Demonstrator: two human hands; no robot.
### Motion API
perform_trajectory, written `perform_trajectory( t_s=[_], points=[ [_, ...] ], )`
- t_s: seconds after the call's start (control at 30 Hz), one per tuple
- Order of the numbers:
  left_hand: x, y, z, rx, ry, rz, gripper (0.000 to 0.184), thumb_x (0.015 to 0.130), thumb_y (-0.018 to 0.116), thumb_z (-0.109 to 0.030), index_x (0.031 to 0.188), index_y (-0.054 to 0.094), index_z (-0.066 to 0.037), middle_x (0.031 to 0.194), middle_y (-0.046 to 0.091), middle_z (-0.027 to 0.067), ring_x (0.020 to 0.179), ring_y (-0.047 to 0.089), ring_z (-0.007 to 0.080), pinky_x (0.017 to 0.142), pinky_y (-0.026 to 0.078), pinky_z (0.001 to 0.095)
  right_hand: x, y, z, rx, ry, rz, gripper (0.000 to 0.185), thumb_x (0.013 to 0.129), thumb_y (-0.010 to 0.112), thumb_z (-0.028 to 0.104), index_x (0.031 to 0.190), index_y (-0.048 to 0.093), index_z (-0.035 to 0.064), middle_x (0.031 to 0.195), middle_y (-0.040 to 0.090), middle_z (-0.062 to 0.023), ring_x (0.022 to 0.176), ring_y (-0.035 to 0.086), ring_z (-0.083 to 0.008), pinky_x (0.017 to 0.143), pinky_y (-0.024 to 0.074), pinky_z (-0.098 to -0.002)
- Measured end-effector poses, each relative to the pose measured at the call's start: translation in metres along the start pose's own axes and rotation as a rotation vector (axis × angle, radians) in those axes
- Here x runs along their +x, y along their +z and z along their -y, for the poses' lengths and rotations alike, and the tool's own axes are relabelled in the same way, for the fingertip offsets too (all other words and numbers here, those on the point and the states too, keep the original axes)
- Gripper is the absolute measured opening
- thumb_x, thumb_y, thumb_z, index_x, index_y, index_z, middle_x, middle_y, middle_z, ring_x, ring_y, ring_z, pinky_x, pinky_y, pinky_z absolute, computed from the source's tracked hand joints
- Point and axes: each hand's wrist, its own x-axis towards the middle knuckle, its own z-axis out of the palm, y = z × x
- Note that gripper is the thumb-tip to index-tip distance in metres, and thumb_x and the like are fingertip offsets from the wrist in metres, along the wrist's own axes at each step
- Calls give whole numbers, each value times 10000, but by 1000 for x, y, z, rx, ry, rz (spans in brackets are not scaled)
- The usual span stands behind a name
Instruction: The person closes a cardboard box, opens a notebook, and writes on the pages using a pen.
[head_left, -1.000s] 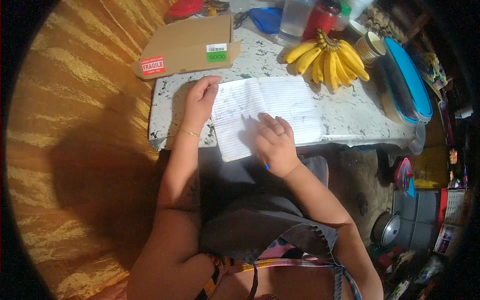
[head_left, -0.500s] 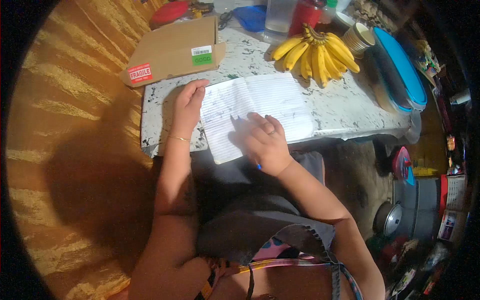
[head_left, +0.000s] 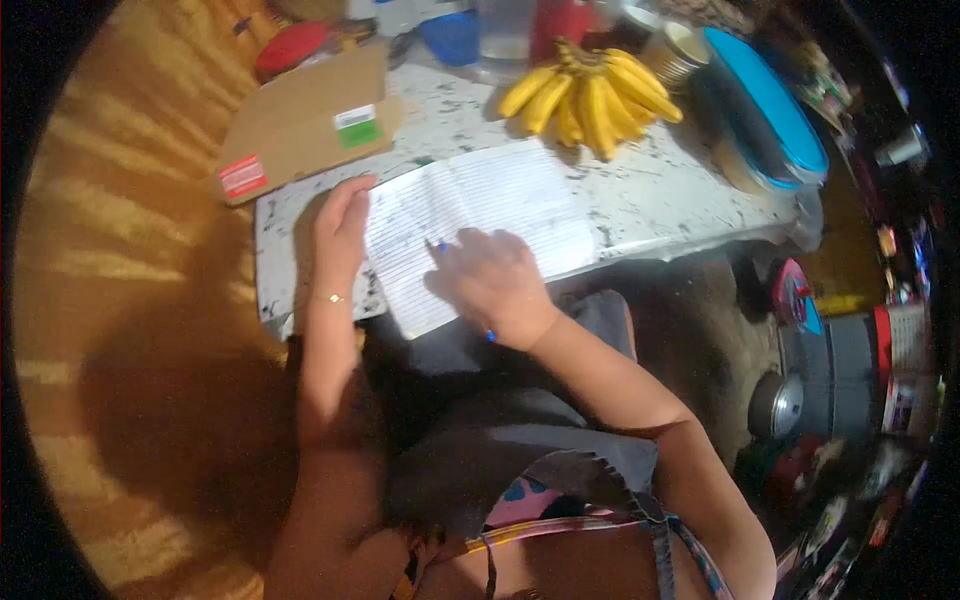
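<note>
An open lined notebook (head_left: 500,190) lies tilted on the table, its lower corner over the front edge. Blurred handwriting covers part of its left page. My left hand (head_left: 343,228) is closed at the notebook's left edge, fingertips at the upper corner. Over the lower part of the pages, my right hand (head_left: 502,285) is closed around a pen (head_left: 443,246). The pen's blue tip end shows beyond the fingers, and its blue back end sticks out below the palm. The middle of the pen is hidden in the hand.
A cardboard box (head_left: 305,115) sits at the table's left. Behind the notebook are bananas (head_left: 595,100), a clear pitcher (head_left: 505,35) and stacked paper cups (head_left: 680,55). A blue-lidded container (head_left: 765,110) stands on the right. A lidded pot (head_left: 778,405) is lower right.
The view has shifted, so the table and its things appear farther left. My right hand has moved slightly over the page with the pen. My left hand stays at the notebook's edge.
</note>
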Motion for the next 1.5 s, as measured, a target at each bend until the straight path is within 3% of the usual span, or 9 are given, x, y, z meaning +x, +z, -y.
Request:
perform_trajectory(
  t_s=[0.13, 0.2, 0.23, 0.27, 0.3, 0.37, 0.97, 1.3, 1.5],
  points=[
    [12, 6, 65, -256, -14, 50, 290, 974, 488, -29, 1225, 618, 35, 1214, 648, 113, 1162, 578, 210, 1051, 405, 337, -7, 15, -8, 111, 11, -51, 278, 772, 617, 210, 1046, 645, 180, 1231, 627, -77, 1197, 552, -314, 972, 404, -523],
    [14, -1, 74, -121, 58, 128, 342, 965, 428, -6, 1267, 575, 63, 1303, 591, 150, 1244, 519, 240, 1090, 370, 354, -10, 16, -13, 142, -73, -144, 290, 793, 591, 254, 1055, 634, 138, 1194, 621, -87, 1148, 578, -332, 891, 445, -501],
    [22, 5, 109, -323, -77, 28, 344, 986, 416, -50, 1275, 560, 70, 1304, 578, 161, 1255, 502, 255, 1108, 350, 368, -12, 20, -12, 79, -56, -134, 286, 789, 596, 278, 1044, 628, 152, 1199, 616, -97, 1185, 554, -347, 928, 431, -539],
    [32, 2, 132, -215, 65, 94, 352, 1016, 436, -128, 1288, 546, 68, 1289, 573, 160, 1244, 493, 260, 1108, 342, 375, -15, 24, -12, 46, -36, -103, 283, 785, 604, 316, 1032, 628, 180, 1221, 608, -105, 1231, 516, -371, 976, 396, -595],
    [28, -5, 98, -26, 103, 156, 379, 1034, 447, -193, 1297, 538, 64, 1275, 570, 165, 1217, 499, 265, 1093, 349, 379, -16, 29, -11, 44, -18, -87, 277, 788, 598, 344, 1025, 627, 203, 1244, 598, -115, 1265, 483, -387, 1013, 358, -633],
    [32, 3, 103, -147, 87, 143, 387, 1048, 426, -223, 1282, 548, 62, 1279, 568, 170, 1208, 503, 268, 1084, 349, 376, -18, 30, -12, 69, -25, -204, 223, 808, 586, 337, 971, 614, 187, 1149, 619, -123, 1220, 513, -391, 986, 367, -629],
    [22, 4, 71, -53, 24, 152, 362, 1054, 419, -199, 1276, 542, 59, 1295, 563, 166, 1220, 496, 250, 1093, 337, 361, -18, 24, -8, 87, -19, -223, 195, 816, 594, 315, 947, 611, 172, 1129, 623, -124, 1204, 525, -383, 993, 363, -609],
    [23, 7, 66, -35, 48, 148, 326, 1035, 439, -147, 1265, 549, 58, 1269, 583, 164, 1190, 519, 253, 1073, 364, 362, -19, 22, -9, 78, -32, -224, 189, 823, 591, 297, 956, 616, 166, 1164, 618, -118, 1208, 526, -376, 987, 373, -600],
    [17, 9, 87, -4, 119, 36, 301, 963, 484, -13, 1235, 597, 46, 1224, 635, 145, 1149, 574, 249, 1038, 410, 348, -15, 16, -13, 173, 6, -25, 293, 801, 590, 243, 1085, 640, 193, 1275, 598, -78, 1215, 541, -324, 973, 404, -547]
  ],
)
